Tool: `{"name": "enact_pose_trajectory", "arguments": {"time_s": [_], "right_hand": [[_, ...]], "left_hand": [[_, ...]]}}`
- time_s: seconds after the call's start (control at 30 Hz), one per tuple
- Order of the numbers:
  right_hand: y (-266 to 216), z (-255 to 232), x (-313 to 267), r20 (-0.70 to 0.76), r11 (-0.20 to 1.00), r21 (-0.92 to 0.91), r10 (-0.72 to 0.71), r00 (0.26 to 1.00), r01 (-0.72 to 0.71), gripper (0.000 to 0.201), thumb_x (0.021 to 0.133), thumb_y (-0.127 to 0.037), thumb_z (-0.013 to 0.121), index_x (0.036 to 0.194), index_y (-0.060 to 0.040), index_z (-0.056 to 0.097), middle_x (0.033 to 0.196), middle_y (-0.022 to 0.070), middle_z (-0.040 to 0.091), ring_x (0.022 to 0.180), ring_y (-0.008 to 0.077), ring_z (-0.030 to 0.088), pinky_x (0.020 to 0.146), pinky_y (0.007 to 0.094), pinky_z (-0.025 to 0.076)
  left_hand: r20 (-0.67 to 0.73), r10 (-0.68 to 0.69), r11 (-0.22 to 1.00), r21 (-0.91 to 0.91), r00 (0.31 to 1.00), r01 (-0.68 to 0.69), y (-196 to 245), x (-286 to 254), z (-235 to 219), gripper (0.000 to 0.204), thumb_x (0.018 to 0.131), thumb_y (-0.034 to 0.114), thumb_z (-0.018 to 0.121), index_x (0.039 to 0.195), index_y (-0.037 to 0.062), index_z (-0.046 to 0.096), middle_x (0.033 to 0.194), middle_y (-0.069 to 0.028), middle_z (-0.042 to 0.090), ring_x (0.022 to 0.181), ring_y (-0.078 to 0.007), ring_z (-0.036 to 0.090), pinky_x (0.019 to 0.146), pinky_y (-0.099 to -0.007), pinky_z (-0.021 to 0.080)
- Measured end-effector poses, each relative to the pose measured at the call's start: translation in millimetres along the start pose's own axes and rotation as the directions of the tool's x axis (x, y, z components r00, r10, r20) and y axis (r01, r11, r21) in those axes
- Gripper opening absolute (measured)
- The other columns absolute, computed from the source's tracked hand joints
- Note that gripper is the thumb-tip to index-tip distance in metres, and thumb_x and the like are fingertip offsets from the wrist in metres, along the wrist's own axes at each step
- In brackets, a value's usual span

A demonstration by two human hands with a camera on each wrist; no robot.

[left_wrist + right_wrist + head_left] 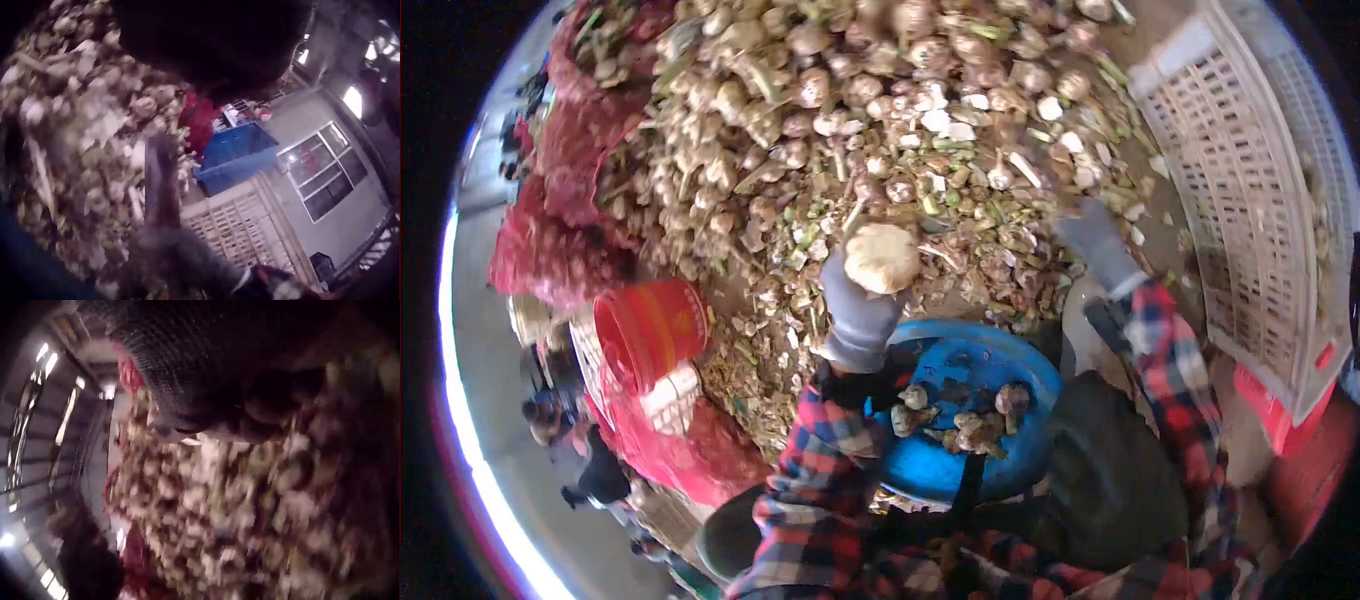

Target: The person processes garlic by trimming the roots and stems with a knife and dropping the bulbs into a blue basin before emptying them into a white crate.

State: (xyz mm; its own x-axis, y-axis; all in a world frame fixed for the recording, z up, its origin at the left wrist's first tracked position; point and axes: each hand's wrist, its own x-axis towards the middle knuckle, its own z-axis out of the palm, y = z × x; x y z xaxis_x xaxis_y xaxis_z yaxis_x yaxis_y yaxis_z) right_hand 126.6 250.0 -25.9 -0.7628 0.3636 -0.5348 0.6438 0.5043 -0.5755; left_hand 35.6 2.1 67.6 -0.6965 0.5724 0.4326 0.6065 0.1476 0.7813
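In the head view my left hand, in a grey glove, holds a pale, cut garlic bulb above the scraps, beside the blue basin. My right hand, also gloved, is farther right over the edge of the garlic litter. From the left wrist, a dark straight strip juts up out of that gloved right hand; blur hides what kind of tool it is. Dark curled fingers fill the top of the right wrist view. Several untrimmed garlic bulbs lie in the basin.
A large garlic heap spreads ahead, with stems and peelings nearer me. White plastic crates stand on the right. To the left are a red bucket and red mesh sacks. People sit farther off.
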Motion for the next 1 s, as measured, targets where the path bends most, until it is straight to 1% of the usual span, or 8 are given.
{"name": "enact_pose_trajectory", "arguments": {"time_s": [0.03, 0.27, 0.37, 0.47, 0.6, 0.8, 0.93, 1.0], "right_hand": [[9, -4, 3, -0.067, 0.937, 0.32, 0.171, 0.983, -0.142, 0.037, 0.07, -0.037, 0.056, 0.085, -0.0033, 0.057, 0.066, 0.0063, 0.057, 0.06, 0.0171, 0.056, 0.057, 0.0287, 0.045], [-63, -7, -24, 0.332, 0.376, 0.898, -0.236, 0.913, -0.229, 0.034, 0.074, -0.029, 0.055, 0.094, -0.0019, 0.054, 0.08, 0.0023, 0.055, 0.075, 0.0095, 0.051, 0.063, 0.0224, 0.043], [-67, -9, -26, 0.145, 0.438, 0.898, -0.196, 0.97, -0.046, 0.03, 0.07, -0.025, 0.06, 0.09, -0.0031, 0.056, 0.079, 0.0009, 0.056, 0.07, 0.0111, 0.054, 0.061, 0.0224, 0.044], [-62, 10, -14, 0.124, 0.705, 0.696, -0.307, 0.944, 0.138, 0.032, 0.062, -0.021, 0.067, 0.088, -0.0062, 0.058, 0.073, 0.0012, 0.058, 0.07, 0.0086, 0.054, 0.063, 0.0214, 0.044], [-65, -4, -18, 0.123, 0.932, 0.16, -0.347, 0.93, 0.326, 0.035, 0.064, -0.032, 0.061, 0.091, -0.0107, 0.058, 0.08, 0.0074, 0.059, 0.073, 0.0191, 0.056, 0.069, 0.0297, 0.044], [-54, -13, 1, 0.35, 0.869, -0.446, -0.049, 0.936, 0.212, 0.033, 0.069, -0.032, 0.051, 0.094, -0.0107, 0.056, 0.094, 0.014, 0.056, 0.088, 0.0269, 0.054, 0.078, 0.034, 0.042], [17, 5, 11, 0.176, 0.926, -0.376, 0.089, 0.98, -0.016, 0.043, 0.059, -0.033, 0.061, 0.092, -0.0039, 0.057, 0.084, 0.0155, 0.059, 0.078, 0.0282, 0.056, 0.072, 0.0328, 0.043], [18, -1, 2, 0.192, 0.986, -0.161, 0.083, 0.978, -0.052, 0.054, 0.06, -0.039, 0.059, 0.1, -0.0037, 0.052, 0.097, 0.0191, 0.053, 0.09, 0.0295, 0.052, 0.08, 0.0344, 0.041]], "left_hand": [[-0.106, -0.481, 0.875, -0.127, 0.87, 0.468, 23, 6, 3, 0.036, 0.06, 0.006, 0.062, 0.094, 0.0023, 0.05, 0.077, -0.0072, 0.059, 0.075, -0.0176, 0.057, 0.068, -0.0287, 0.045], [0.298, -0.172, 0.857, 0.516, 0.939, -0.007, 1, 26, 43, 0.047, 0.064, 0.014, 0.062, 0.106, 0.005, 0.043, 0.102, -0.0176, 0.044, 0.094, -0.0299, 0.045, 0.073, -0.0332, 0.043], [-0.198, -0.579, 0.795, 0.078, 0.791, 0.601, -9, 4, 55, 0.043, 0.067, 0.014, 0.061, 0.106, 0.0057, 0.044, 0.106, -0.0176, 0.041, 0.096, -0.0282, 0.045, 0.079, -0.0325, 0.04], [0.621, -0.617, -0.466, -0.783, 0.482, 0.411, -12, -10, 65, 0.03, 0.081, 0.019, 0.047, 0.104, 0.0004, 0.046, 0.098, -0.012, 0.051, 0.093, -0.0241, 0.049, 0.079, -0.0305, 0.041], [0.305, -0.782, 0.341, -0.52, 0.543, 0.783, -28, -19, 57, 0.024, 0.082, 0.016, 0.041, 0.091, -0.0017, 0.054, 0.081, -0.0064, 0.058, 0.073, -0.016, 0.055, 0.064, -0.0261, 0.046], [0.33, -0.847, 0.35, -0.245, 0.417, 0.904, 22, 6, 37, 0.025, 0.074, 0.009, 0.055, 0.096, -0.0024, 0.054, 0.085, -0.0024, 0.056, 0.067, -0.0086, 0.053, 0.059, -0.0182, 0.041], [0.811, -0.124, 0.924, -0.116, 0.572, 0.365, 24, 2, 0, 0.035, 0.072, 0.018, 0.06, 0.102, 0.0019, 0.052, 0.096, -0.0141, 0.054, 0.089, -0.0247, 0.051, 0.077, -0.0305, 0.041], [0.615, -0.598, 0.759, 0.23, 0.514, 0.609, -4, 6, -23, 0.034, 0.07, 0.018, 0.062, 0.1, 0.0045, 0.053, 0.1, -0.0147, 0.053, 0.096, -0.0253, 0.048, 0.079, -0.032, 0.04]]}}
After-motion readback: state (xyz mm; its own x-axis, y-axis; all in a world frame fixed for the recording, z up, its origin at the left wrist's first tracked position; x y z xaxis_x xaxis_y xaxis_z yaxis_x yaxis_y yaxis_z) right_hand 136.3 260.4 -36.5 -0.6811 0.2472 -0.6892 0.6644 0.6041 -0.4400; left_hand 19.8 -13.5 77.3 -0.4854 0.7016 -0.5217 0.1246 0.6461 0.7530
